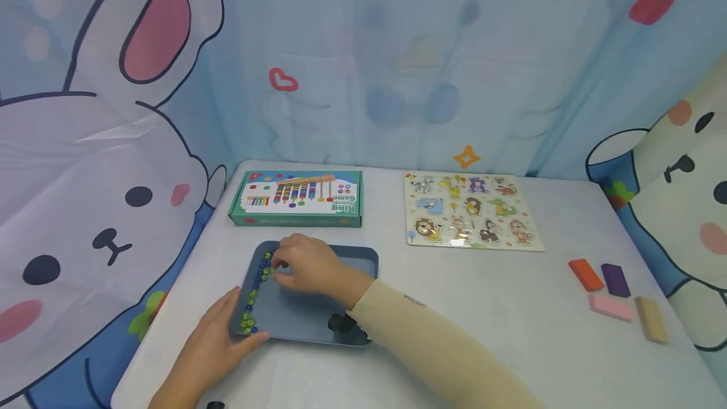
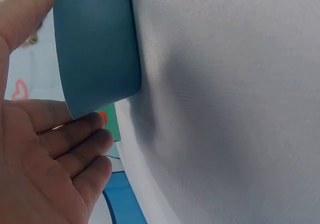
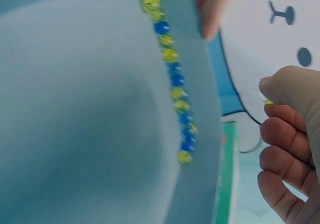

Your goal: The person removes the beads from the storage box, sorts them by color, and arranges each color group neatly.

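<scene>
A blue-grey rectangular tray [image 1: 301,317] lies on the white table, with blue and yellow-green glass marbles [image 1: 250,300] lined up along its left side. In the right wrist view the row of marbles [image 3: 170,55] follows the tray's wall. My left hand [image 1: 207,346] holds the tray's near left corner, thumb along the front edge and fingers at the left side. Over the tray's far left part, my right hand [image 1: 309,264] pinches a yellow-green marble [image 3: 268,101] between thumb and index finger; most of it is hidden by the fingertips.
Behind the tray stands a green ring game box [image 1: 295,199]. A wooden animal puzzle board [image 1: 471,212] lies at the back right. Orange [image 1: 586,275], purple [image 1: 616,280], pink [image 1: 610,307] and tan blocks [image 1: 650,319] lie at the right edge. A printed curtain [image 1: 397,49] hangs behind.
</scene>
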Action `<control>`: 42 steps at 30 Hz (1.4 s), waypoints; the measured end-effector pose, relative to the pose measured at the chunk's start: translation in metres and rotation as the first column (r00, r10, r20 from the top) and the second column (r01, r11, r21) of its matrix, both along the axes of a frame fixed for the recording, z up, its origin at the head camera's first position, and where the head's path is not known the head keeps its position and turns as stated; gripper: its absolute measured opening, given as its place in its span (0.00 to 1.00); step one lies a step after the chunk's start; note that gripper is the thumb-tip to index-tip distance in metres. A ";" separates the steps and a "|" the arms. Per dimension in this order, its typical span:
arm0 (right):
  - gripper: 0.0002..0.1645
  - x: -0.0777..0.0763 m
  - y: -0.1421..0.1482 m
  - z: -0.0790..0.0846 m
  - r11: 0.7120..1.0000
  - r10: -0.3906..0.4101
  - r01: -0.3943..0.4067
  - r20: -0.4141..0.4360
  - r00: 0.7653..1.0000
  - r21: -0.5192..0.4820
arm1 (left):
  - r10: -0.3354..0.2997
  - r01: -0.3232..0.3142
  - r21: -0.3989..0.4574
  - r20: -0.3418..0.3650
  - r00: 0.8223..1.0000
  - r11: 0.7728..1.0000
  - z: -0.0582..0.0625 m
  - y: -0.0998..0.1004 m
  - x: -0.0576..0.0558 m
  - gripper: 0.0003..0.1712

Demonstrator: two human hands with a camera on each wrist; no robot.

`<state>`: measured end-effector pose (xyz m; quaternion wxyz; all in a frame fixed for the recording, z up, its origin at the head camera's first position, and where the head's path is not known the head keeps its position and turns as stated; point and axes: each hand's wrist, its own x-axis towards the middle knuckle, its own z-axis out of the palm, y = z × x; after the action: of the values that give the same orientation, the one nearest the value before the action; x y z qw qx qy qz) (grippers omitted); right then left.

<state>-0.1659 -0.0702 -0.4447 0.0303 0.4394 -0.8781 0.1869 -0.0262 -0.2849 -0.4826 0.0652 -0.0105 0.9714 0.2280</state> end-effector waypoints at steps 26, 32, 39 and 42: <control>0.06 -0.008 0.163 0.011 0.928 -0.329 0.316 -0.033 0.944 -0.195 | -0.009 0.009 -0.024 0.015 1.000 1.000 -0.003 -0.001 -0.001 0.77; 0.07 -0.005 0.192 -0.007 0.898 -0.421 0.418 0.013 0.907 -0.135 | -0.014 0.014 -0.018 0.021 1.000 1.000 -0.003 -0.002 0.000 0.76; 0.07 -0.003 0.219 -0.031 0.882 -0.463 0.465 0.042 0.885 -0.076 | -0.014 0.015 -0.016 0.027 1.000 1.000 -0.002 -0.002 0.000 0.76; 0.07 -0.003 0.227 -0.040 0.875 -0.481 0.483 0.067 0.874 -0.021 | -0.013 0.013 -0.016 0.031 0.999 1.000 -0.003 -0.002 0.000 0.76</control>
<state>-0.1693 0.1568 -0.4846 0.0578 0.2004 -0.9568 0.2026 -0.0259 -0.2867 -0.4852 0.0814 -0.0083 0.9722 0.2195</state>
